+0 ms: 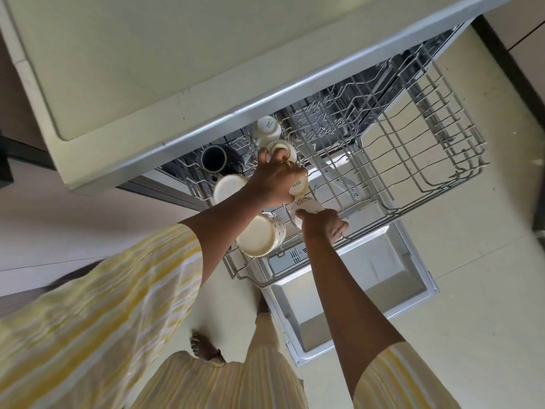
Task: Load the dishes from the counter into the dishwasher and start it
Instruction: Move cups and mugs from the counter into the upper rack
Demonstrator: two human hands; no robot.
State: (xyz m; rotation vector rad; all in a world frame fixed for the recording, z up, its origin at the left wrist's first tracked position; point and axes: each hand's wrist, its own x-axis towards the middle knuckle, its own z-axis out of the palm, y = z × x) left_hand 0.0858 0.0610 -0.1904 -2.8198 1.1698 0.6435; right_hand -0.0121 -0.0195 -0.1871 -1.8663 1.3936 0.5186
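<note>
The dishwasher's upper wire rack (413,160) is pulled out over the open door (368,278). My left hand (274,180) grips a white cup with lettering (298,185) over the rack's left side. Just in front of it, my right hand (323,225) holds a small patterned white cup (306,205) at the rack's front rail. In the rack's left part sit two upturned white cups (267,128) (284,149), a black mug (213,159), a cream cup (228,187) and a large patterned mug (261,234).
The cream counter (147,60) overhangs the dishwasher at the top left. The right half of the rack holds only bare wire tines. Pale floor (477,261) lies to the right, and my sandalled foot (206,348) stands left of the door.
</note>
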